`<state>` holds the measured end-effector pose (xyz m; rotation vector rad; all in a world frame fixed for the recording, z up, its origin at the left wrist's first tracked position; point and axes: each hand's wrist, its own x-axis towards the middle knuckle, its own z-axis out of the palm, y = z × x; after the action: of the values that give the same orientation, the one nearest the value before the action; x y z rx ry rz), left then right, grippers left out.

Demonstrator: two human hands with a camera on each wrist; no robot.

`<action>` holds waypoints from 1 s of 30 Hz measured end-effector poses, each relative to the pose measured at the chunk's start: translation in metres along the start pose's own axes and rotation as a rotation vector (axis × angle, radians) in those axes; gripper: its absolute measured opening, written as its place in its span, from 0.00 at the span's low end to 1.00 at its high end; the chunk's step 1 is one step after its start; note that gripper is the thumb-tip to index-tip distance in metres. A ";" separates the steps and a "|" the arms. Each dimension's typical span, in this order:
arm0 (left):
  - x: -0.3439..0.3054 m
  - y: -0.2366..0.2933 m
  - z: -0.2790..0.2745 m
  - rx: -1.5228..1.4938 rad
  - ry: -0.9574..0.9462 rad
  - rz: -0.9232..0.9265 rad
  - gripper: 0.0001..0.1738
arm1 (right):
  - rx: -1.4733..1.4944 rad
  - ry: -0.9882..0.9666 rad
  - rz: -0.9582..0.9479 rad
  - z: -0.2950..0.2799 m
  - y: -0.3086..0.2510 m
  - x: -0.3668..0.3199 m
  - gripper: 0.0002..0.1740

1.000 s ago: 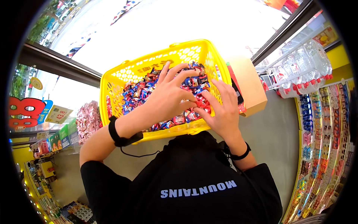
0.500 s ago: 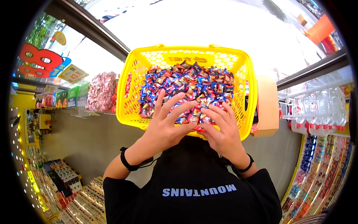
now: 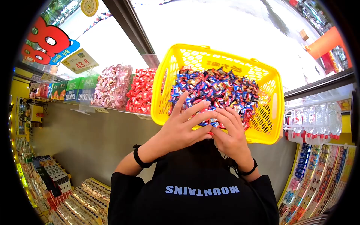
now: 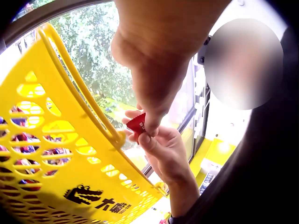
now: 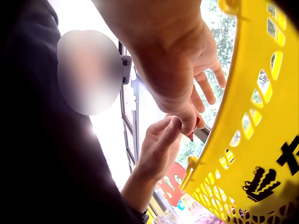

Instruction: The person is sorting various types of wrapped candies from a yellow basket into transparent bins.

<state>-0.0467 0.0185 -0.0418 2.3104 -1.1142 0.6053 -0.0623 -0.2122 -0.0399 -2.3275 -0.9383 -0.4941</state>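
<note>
Both hands meet over the near rim of a yellow basket [image 3: 277, 112] heaped with blue, red and dark wrapped candies [image 3: 213, 88]. My left hand [image 3: 182, 129] pinches a small red wrapped piece [image 4: 137, 125] by thumb and fingertip, its other fingers spread. Thumb and fingers of my right hand [image 3: 234, 138] grip that same piece, beside the left fingertips. In the left wrist view the red wrapper shows its serrated edge between the two hands; the right wrist view shows only a sliver of it [image 5: 192, 136], the rest covered by fingers.
Pink [image 3: 112, 86] and red [image 3: 140, 92] wrapped sweets line a shelf left of the basket, with green boxes [image 3: 80, 90] farther left. Bottles [image 3: 318, 120] hang in a white rack at right, above curved product shelves. Window frames stand beyond.
Both hands have come back from over the candies to the near rim, still pinching the red piece. The head view has turned, so the basket appears farther right and more shelf shows at left.
</note>
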 end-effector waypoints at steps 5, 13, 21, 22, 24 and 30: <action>-0.041 -0.052 -0.047 0.011 0.059 -0.001 0.16 | 0.000 0.039 0.015 0.052 -0.044 0.050 0.07; -0.093 -0.130 -0.080 -0.083 0.069 -0.075 0.17 | -0.047 0.006 0.056 0.120 -0.073 0.101 0.07; -0.088 -0.165 -0.069 -0.218 0.105 -0.078 0.11 | -0.102 0.035 0.184 0.136 -0.075 0.106 0.14; -0.086 -0.169 -0.068 -0.199 0.118 -0.099 0.11 | -0.144 0.048 0.205 0.137 -0.076 0.106 0.15; -0.086 -0.179 -0.069 -0.153 0.149 -0.140 0.11 | -0.187 0.039 0.220 0.136 -0.075 0.106 0.19; -0.124 -0.221 -0.037 -0.056 -0.039 -0.371 0.06 | -0.203 0.072 0.275 0.143 -0.074 0.107 0.23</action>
<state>0.0547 0.2324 -0.1384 2.4030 -0.6800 0.3832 -0.0246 -0.0245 -0.0653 -2.5503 -0.5429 -0.5759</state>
